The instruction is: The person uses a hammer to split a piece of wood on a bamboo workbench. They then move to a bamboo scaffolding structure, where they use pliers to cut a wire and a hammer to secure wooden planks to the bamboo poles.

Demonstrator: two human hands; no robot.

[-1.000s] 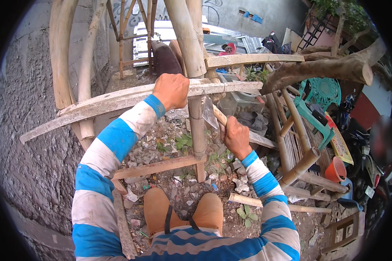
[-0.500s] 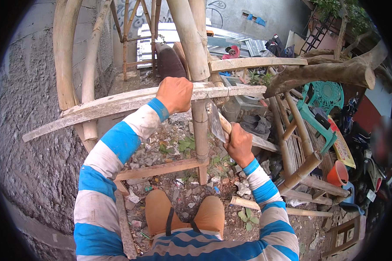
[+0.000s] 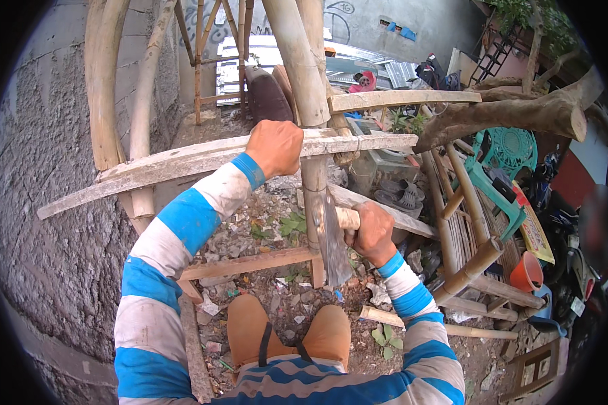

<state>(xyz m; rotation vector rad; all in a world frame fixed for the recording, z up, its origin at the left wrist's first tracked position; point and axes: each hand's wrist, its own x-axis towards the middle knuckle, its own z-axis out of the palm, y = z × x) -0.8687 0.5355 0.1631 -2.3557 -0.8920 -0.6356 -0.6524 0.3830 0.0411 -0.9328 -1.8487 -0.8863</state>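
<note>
My left hand (image 3: 275,148) is closed round a pale, weathered wooden plank (image 3: 182,162), which lies crosswise before me against the upright bamboo posts. My right hand (image 3: 373,233) grips the pale wooden handle of a hatchet (image 3: 333,246) just right of the middle post. Its wide grey blade hangs downward, slightly blurred, below the plank and apart from my left hand. The thick bamboo post (image 3: 296,61) rises behind the plank near my left fist. A thin wire loop shows on the plank's right part.
A rough wall (image 3: 61,169) runs along the left. A wooden crossbar (image 3: 250,263) spans low ahead of my knees. At right stand a bamboo bench (image 3: 456,223), a green plastic chair (image 3: 500,189), an orange bucket (image 3: 527,271) and a cut tree trunk (image 3: 520,121). Rubble covers the ground.
My right hand has turned the hatchet, so its blade has swung from up by the plank to pointing down. My left hand keeps its hold on the plank.
</note>
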